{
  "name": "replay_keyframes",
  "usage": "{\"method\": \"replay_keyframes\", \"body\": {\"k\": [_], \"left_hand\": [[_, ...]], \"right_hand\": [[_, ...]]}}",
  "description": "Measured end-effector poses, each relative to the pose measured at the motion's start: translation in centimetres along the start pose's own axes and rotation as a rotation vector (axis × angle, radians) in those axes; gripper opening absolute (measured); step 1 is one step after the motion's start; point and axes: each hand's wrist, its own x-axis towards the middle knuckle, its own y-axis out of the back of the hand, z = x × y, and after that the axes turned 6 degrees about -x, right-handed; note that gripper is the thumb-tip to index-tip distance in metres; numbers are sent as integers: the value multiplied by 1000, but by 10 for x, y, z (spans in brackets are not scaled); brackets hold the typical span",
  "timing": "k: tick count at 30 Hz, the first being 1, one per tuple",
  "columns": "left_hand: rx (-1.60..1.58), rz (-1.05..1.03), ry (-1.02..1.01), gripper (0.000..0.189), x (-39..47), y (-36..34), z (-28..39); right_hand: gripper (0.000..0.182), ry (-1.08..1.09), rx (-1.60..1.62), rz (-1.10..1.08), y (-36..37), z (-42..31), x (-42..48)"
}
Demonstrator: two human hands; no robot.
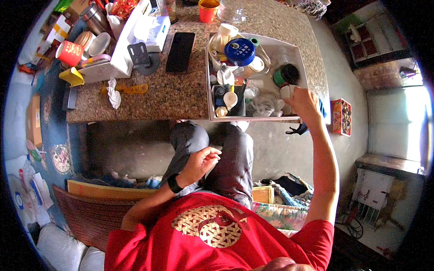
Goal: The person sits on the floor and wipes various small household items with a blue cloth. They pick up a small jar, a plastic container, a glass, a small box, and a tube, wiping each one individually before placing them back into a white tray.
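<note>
My right hand [304,102] reaches into the near right corner of a white open-topped box [307,79] on the table. Its thumb and fingers close on a small white carton [287,92], partly hidden by the hand. Left of that carton lie crumpled clear plastic bags [268,105]. Behind it a dark round container with a green band [285,75] leans on its side. A blue round lid [239,51], white cups [228,31] and small bottles fill the box's left half. My left hand [200,164] hovers above my lap, fingers loosely curled, holding nothing.
A black phone [180,52], a phone stand [140,57] and a tissue box [157,32] are on the granite-patterned table [190,101]. An orange-red cup [208,12] stands at the back. Crumpled tissue [113,93] lies over a yellow tool [135,89]. Blue fabric hangs near the right corner.
</note>
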Motion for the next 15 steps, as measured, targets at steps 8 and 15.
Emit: {"method": "replay_keyframes", "body": {"k": [8,15], "left_hand": [[135,126,-95,16,2,2,-9],[599,270,-605,12,11,16,-2]], "right_hand": [[60,268,594,460,61,-60,32],[62,325,351,474,61,-124,52]]}}
